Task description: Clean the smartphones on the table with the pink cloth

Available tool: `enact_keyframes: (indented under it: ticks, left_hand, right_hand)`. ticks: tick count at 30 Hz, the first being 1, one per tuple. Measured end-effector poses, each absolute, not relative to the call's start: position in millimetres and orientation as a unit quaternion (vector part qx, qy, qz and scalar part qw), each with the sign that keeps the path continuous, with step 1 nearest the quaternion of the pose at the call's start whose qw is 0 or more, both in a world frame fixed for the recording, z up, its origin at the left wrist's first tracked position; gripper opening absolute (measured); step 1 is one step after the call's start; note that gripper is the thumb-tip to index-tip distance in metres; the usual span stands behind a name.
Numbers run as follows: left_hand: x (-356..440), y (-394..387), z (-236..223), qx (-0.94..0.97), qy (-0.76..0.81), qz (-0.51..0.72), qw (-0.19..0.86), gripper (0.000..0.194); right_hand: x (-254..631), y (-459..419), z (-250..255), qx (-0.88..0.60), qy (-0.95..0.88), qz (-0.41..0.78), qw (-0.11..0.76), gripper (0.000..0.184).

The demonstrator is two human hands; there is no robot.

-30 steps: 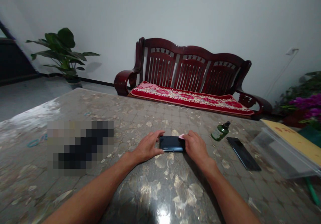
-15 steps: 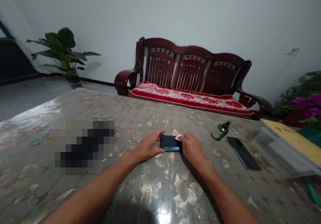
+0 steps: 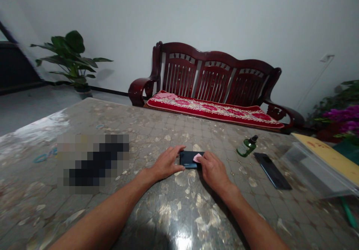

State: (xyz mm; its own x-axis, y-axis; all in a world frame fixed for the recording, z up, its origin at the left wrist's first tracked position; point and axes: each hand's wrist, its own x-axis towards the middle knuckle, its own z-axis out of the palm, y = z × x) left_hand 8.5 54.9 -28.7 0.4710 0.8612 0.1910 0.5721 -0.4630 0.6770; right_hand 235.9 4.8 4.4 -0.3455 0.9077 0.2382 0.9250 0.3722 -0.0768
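Note:
A dark smartphone [image 3: 187, 158] lies back up and crosswise on the patterned table in front of me. My left hand [image 3: 166, 163] grips its left end, the thumb at the near edge and the fingers at the far edge. Pinched in the fingers of my right hand [image 3: 214, 169] is a small pink cloth [image 3: 197, 157], pressed on the phone's back right of the middle. That hand hides the phone's right end.
To the right stand a green spray bottle [image 3: 246, 146] and a second dark phone [image 3: 272, 170]. Beyond them is a clear plastic box [image 3: 311, 173] with a yellow folder [image 3: 331, 156] on top. Light-blue scissors handles [image 3: 40, 158] and a blurred-out dark patch lie left. A wooden bench [image 3: 207, 78] stands behind the table [image 3: 151, 220].
My right hand has slid the pink cloth a little left and nearer over the phone's back, so more of the cloth shows. My left hand and the phone have hardly moved.

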Motion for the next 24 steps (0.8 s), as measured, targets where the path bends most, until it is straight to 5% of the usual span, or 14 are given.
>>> enact_keyframes:
  ticks: [24]
  left_hand:
    - [6.6, 53.7, -24.2, 0.823, 0.439, 0.245, 0.265, 0.070]
  right_hand:
    - [274.2, -2.4, 18.8, -0.666, -0.741, -0.026, 0.076, 0.037]
